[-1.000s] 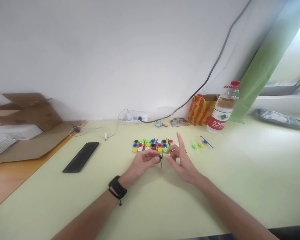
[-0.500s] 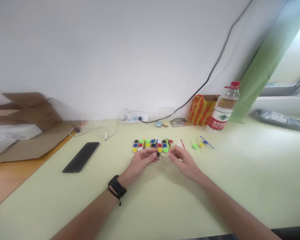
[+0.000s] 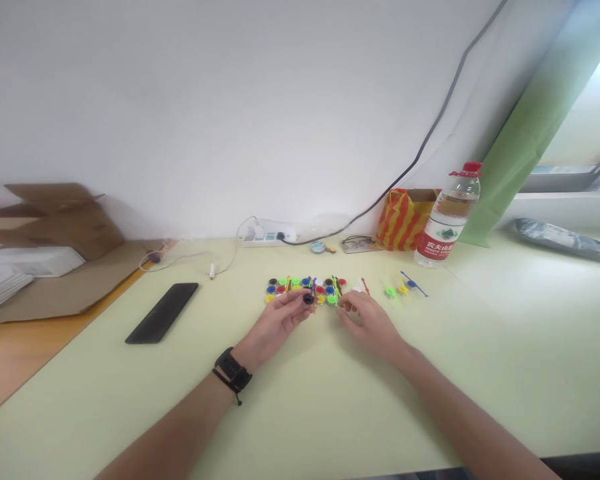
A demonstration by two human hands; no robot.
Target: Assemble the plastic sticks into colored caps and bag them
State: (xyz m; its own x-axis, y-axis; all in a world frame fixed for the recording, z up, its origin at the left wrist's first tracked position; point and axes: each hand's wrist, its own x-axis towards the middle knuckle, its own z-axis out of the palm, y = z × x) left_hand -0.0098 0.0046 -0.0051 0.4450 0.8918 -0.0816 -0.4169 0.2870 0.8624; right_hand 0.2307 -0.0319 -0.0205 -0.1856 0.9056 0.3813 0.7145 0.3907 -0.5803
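A cluster of small coloured round pieces with thin sticks (image 3: 305,289) lies in rows on the pale green table (image 3: 300,413). My left hand (image 3: 277,323), with a black band at the wrist, pinches a small black round piece (image 3: 309,299) at the cluster's front edge. My right hand (image 3: 367,319) rests on the table just right of the cluster, fingers curled, its fingertips near the green pieces. I cannot make out anything held in it. A few loose green, yellow and blue pieces (image 3: 403,287) lie further right.
A black phone (image 3: 163,312) lies to the left. At the back stand a water bottle (image 3: 447,217), an orange striped bag (image 3: 403,219), a power strip (image 3: 269,235) with cables, and glasses (image 3: 357,244). Cardboard (image 3: 65,267) covers the left edge.
Both hands moved forward to the cluster. The right hand's raised finger came down and curled. The thin dark stick held between the hands a second ago no longer shows.
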